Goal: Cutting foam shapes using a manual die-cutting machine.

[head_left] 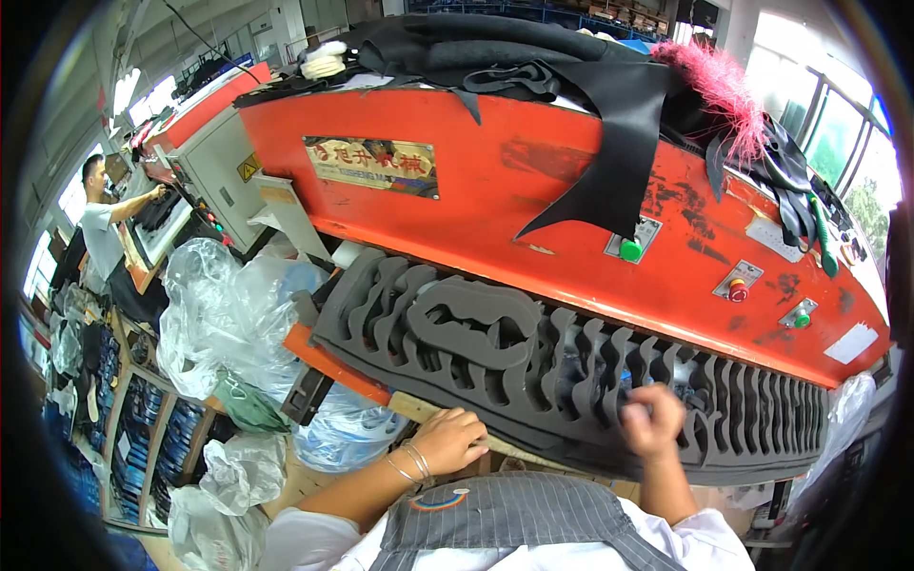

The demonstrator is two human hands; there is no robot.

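A long dark-grey foam sheet (447, 366) with rows of wavy cut-outs lies along the front of a red machine (457, 181). My left hand (446, 443), with bracelets at the wrist, rests at the near edge beside a light wooden strip (411, 407). Its fingers are bent and close together, and their undersides are hidden. Over the right half of the foam is my right hand (654, 419), fingers curled in. Whatever it may pinch is too blurred to make out. Toward the left, a loop-shaped foam piece (466, 309) sits on the sheet.
Black sheet material (609, 133) drapes over the machine's top, near pink fringe (714, 86). Green (630, 249) and red (737, 290) buttons are on its front. Clear plastic bags (224, 314) heap at the left, above partitioned shelving (143, 447). A person (105, 228) works at another machine.
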